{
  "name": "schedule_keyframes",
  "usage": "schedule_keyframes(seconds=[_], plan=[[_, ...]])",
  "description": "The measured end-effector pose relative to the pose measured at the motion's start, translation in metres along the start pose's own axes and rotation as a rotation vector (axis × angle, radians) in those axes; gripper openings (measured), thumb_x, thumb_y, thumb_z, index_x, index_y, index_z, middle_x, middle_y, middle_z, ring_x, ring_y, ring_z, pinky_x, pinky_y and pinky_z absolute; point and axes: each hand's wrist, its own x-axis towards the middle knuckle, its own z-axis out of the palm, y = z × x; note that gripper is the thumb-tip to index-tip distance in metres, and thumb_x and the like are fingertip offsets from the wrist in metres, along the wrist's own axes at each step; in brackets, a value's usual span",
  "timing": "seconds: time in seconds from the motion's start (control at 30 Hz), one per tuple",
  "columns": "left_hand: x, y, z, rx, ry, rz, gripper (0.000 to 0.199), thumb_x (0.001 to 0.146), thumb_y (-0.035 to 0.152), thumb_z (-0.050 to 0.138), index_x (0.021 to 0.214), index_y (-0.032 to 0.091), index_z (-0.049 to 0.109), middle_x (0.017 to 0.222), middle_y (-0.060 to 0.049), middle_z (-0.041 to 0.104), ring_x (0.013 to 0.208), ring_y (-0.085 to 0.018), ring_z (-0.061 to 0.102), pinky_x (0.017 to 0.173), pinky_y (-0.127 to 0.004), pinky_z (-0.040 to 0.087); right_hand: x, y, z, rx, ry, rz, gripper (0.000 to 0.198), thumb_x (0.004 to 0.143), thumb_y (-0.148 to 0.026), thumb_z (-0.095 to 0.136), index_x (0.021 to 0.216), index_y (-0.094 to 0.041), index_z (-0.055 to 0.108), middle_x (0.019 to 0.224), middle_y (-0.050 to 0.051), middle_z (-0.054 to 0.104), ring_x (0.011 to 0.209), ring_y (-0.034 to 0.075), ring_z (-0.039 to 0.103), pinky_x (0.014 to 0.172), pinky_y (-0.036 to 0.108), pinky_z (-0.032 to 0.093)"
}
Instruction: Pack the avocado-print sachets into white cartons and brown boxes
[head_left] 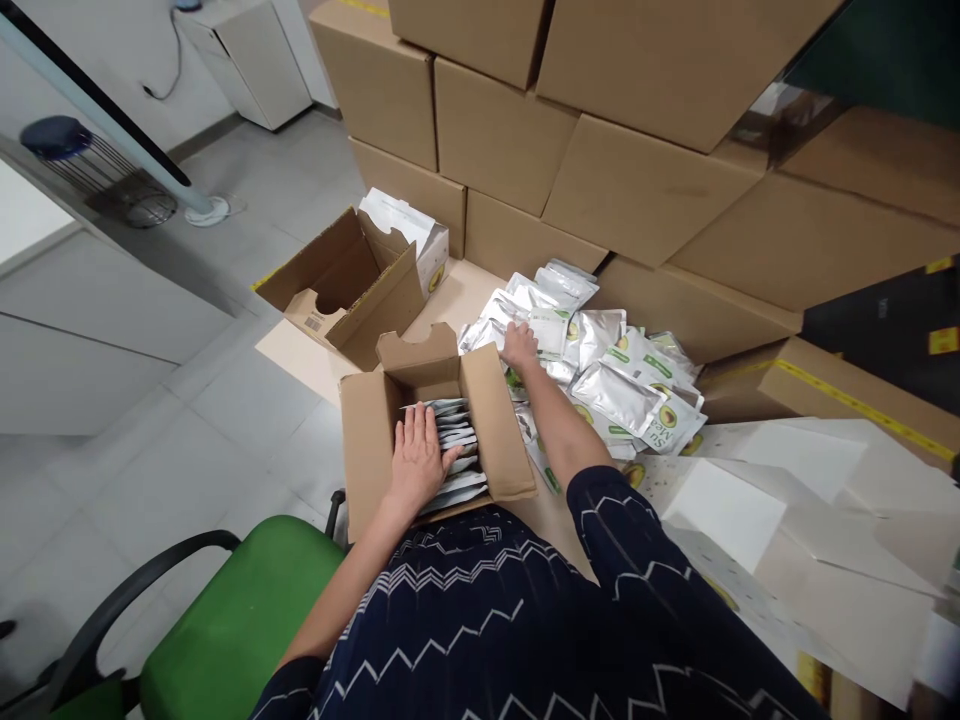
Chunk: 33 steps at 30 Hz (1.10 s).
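Note:
My left hand (418,455) lies with fingers stretched out over the left side of an open cardboard box (510,430). Its palm and fingers rest on flat sachets (459,440) standing in a row inside. My right hand (520,345) reaches into a heap of silver, white and green sachets (615,390) to the right of the box. Its fingers are curled at a silver sachet (487,325) at the heap's left edge; the fingertips are partly hidden. Avocado pictures show on several sachets.
A second open cardboard box (382,300) stands behind, beside a white printed carton (431,260). Stacked closed cartons (502,135) form a wall at the back. Flat white printed cartons (810,500) lie at right. A green chair (240,620) is at lower left.

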Motion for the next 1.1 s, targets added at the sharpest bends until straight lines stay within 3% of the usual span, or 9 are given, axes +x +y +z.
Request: schedule_keyframes(seconds=[0.2, 0.33, 0.5, 0.57, 0.67, 0.77, 0.83, 0.97, 1.1], plan=[[0.0, 0.001, -0.002, 0.018, -0.012, -0.006, 0.076, 0.099, 0.055, 0.038, 0.152, 0.001, 0.036, 0.161, -0.023, 0.031, 0.151, -0.038, 0.027, 0.123, -0.054, 0.025, 0.005, 0.002, 0.004, 0.045, -0.044, 0.047, 0.078, 0.085, -0.05, 0.07, 0.146, -0.016, 0.036, 0.144, 0.027, 0.039, 0.125, 0.035, 0.052, 0.102, 0.046, 0.042], [0.0, 0.0, 0.0, 0.021, -0.002, 0.003, 0.076, 0.099, 0.055, 0.038, 0.152, 0.0, 0.037, 0.161, -0.024, 0.031, 0.151, -0.038, 0.028, 0.122, -0.056, 0.025, 0.004, 0.008, -0.003, 0.086, -0.095, 0.064, 0.085, 0.082, -0.048, 0.074, 0.148, -0.01, 0.035, 0.133, 0.027, 0.055, 0.123, 0.036, 0.056, 0.099, 0.044, 0.044], [0.0, 0.002, -0.001, 0.003, -0.003, 0.001, 0.077, 0.099, 0.056, 0.038, 0.152, 0.0, 0.036, 0.161, -0.024, 0.031, 0.151, -0.038, 0.027, 0.122, -0.057, 0.024, -0.003, 0.019, -0.034, 0.158, -0.215, -0.09, 0.047, 0.087, -0.039, 0.068, 0.123, -0.01, 0.065, 0.12, 0.019, 0.068, 0.105, 0.027, 0.064, 0.086, 0.031, 0.048], [0.0, 0.003, -0.004, -0.002, -0.018, -0.002, 0.078, 0.099, 0.057, 0.037, 0.152, 0.0, 0.036, 0.161, -0.025, 0.031, 0.151, -0.038, 0.027, 0.122, -0.057, 0.024, -0.008, 0.025, -0.054, 0.208, -0.146, -0.161, 0.035, 0.089, -0.032, 0.063, 0.116, -0.01, 0.069, 0.112, 0.016, 0.071, 0.095, 0.024, 0.066, 0.08, 0.028, 0.048], [0.001, 0.004, -0.007, -0.002, -0.035, -0.004, 0.078, 0.099, 0.056, 0.035, 0.153, -0.001, 0.035, 0.161, -0.024, 0.03, 0.151, -0.038, 0.026, 0.122, -0.057, 0.023, -0.025, 0.033, -0.093, 0.267, 0.078, -0.266, 0.027, 0.089, -0.028, 0.058, 0.106, -0.012, 0.072, 0.098, 0.011, 0.072, 0.088, 0.022, 0.064, 0.076, 0.028, 0.047], [0.0, 0.005, -0.009, -0.005, -0.041, -0.006, 0.078, 0.099, 0.056, 0.034, 0.153, -0.001, 0.035, 0.161, -0.024, 0.031, 0.151, -0.038, 0.026, 0.123, -0.057, 0.022, -0.061, 0.034, -0.139, 0.384, 0.289, -0.434, 0.028, 0.093, -0.034, 0.053, 0.102, -0.013, 0.07, 0.087, 0.006, 0.067, 0.085, 0.021, 0.061, 0.076, 0.03, 0.047], [0.0, 0.005, -0.008, -0.01, -0.033, -0.005, 0.078, 0.099, 0.056, 0.035, 0.153, 0.0, 0.035, 0.161, -0.024, 0.031, 0.151, -0.038, 0.027, 0.123, -0.058, 0.022, -0.093, 0.026, -0.166, 0.469, 0.351, -0.556, 0.031, 0.095, -0.037, 0.05, 0.105, -0.015, 0.069, 0.085, 0.004, 0.064, 0.085, 0.021, 0.06, 0.076, 0.03, 0.047], [-0.001, 0.005, -0.007, -0.013, -0.014, -0.005, 0.077, 0.099, 0.056, 0.035, 0.153, 0.0, 0.036, 0.16, -0.025, 0.032, 0.151, -0.038, 0.028, 0.122, -0.058, 0.022, -0.147, -0.012, -0.182, 0.474, 0.205, -0.78, 0.033, 0.098, -0.038, 0.047, 0.114, -0.018, 0.067, 0.092, 0.002, 0.065, 0.089, 0.02, 0.06, 0.079, 0.029, 0.044], [0.0, 0.006, -0.009, -0.012, -0.03, -0.014, 0.078, 0.099, 0.055, 0.036, 0.152, -0.001, 0.035, 0.16, -0.025, 0.033, 0.151, -0.039, 0.028, 0.122, -0.058, 0.022, -0.159, -0.06, -0.146, 0.249, -0.038, -0.924, 0.029, 0.099, -0.028, 0.046, 0.116, -0.019, 0.068, 0.104, 0.005, 0.071, 0.096, 0.021, 0.062, 0.081, 0.026, 0.04]])
